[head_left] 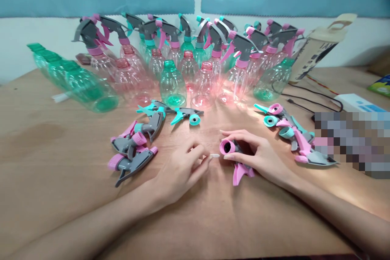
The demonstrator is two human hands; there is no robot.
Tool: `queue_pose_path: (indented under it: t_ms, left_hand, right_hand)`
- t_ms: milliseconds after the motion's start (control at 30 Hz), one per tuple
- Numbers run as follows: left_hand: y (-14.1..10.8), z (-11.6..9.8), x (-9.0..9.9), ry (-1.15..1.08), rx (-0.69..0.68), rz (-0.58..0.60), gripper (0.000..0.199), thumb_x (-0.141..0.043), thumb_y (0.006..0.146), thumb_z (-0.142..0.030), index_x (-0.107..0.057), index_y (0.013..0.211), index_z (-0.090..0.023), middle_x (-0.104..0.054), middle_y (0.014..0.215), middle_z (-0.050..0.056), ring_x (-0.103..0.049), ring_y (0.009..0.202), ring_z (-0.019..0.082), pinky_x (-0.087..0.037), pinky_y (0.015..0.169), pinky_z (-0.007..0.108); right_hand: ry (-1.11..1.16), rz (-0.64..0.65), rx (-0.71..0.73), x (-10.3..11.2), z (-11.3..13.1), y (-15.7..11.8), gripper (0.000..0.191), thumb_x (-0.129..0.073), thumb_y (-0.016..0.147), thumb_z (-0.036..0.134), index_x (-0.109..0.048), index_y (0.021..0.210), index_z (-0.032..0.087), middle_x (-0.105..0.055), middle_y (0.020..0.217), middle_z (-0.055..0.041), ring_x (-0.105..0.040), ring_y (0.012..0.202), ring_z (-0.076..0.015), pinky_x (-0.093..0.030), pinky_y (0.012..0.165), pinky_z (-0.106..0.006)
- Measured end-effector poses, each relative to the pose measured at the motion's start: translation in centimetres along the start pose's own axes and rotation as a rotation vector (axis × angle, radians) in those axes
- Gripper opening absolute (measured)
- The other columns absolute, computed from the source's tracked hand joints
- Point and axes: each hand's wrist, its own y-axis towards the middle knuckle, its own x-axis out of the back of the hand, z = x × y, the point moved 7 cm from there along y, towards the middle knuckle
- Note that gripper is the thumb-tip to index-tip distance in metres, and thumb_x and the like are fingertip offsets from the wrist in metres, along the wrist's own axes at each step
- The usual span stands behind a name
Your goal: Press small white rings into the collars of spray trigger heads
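Observation:
My right hand (256, 154) grips a grey and pink spray trigger head (243, 172) by its pink collar, whose dark opening faces left toward my other hand. Between the thumb and fingertips of my left hand (185, 166) is a small flat white disc (215, 155), perhaps a washer. It is held a short way left of the collar and does not touch it. On the left lie several loose trigger heads (134, 164), pink and teal with grey. More trigger heads (301, 140) are heaped beyond my right hand.
Several pink and green bottles (173, 83) stand across the back, many carrying trigger heads. Green bottles (91, 89) line the left. A beige printed carton-like container (317, 48), a black cable (319, 89) and a white box (361, 103) are at the right. A pixelated patch hides something there.

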Motion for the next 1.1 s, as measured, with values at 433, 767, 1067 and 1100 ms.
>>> queue_pose_path:
  t_ms: [433, 767, 1067, 1100]
  left_hand:
    - [0.0, -1.0, 1.3, -0.038, -0.062, -0.201, 0.008, -0.059, 0.084, -0.01, -0.057, 0.079, -0.016, -0.052, 0.089, 0.003, -0.057, 0.076, 0.011, -0.051, 0.068, 0.023]
    - [-0.1, -1.4, 0.6, -0.143, -0.165, -0.157, 0.011, -0.06, 0.084, -0.008, -0.061, 0.09, -0.017, -0.062, 0.091, 0.003, -0.061, 0.085, 0.012, -0.053, 0.076, 0.023]
    - [0.3, -2.1, 0.6, -0.224, -0.247, -0.119, 0.013, -0.061, 0.084, -0.012, -0.063, 0.096, -0.016, -0.067, 0.091, 0.005, -0.059, 0.089, 0.016, -0.052, 0.08, 0.031]
    - [0.3, -2.3, 0.7, -0.227, -0.259, -0.123, 0.013, -0.062, 0.084, -0.013, -0.064, 0.096, -0.016, -0.067, 0.091, 0.006, -0.059, 0.088, 0.016, -0.052, 0.08, 0.032]
  right_hand:
    - [0.081, 0.13, 0.06, -1.6, 0.7, -0.5, 0.032, -0.076, 0.069, 0.031, -0.066, 0.097, 0.021, -0.065, 0.113, -0.0073, -0.062, 0.103, -0.0234, -0.049, 0.091, -0.039]
    - [0.119, 0.149, 0.07, -1.6, 0.5, -0.4, 0.03, -0.077, 0.069, 0.025, -0.065, 0.096, 0.021, -0.066, 0.11, -0.0054, -0.062, 0.101, -0.0211, -0.049, 0.091, -0.037]
    - [0.137, 0.175, 0.129, -1.8, 0.9, -0.5, 0.032, -0.078, 0.067, 0.022, -0.065, 0.096, 0.021, -0.066, 0.108, -0.005, -0.061, 0.103, -0.0207, -0.048, 0.091, -0.037]
    - [0.142, 0.178, 0.128, -1.8, 0.9, -0.6, 0.031, -0.078, 0.067, 0.022, -0.065, 0.096, 0.021, -0.066, 0.108, -0.0053, -0.061, 0.103, -0.0209, -0.048, 0.091, -0.037]
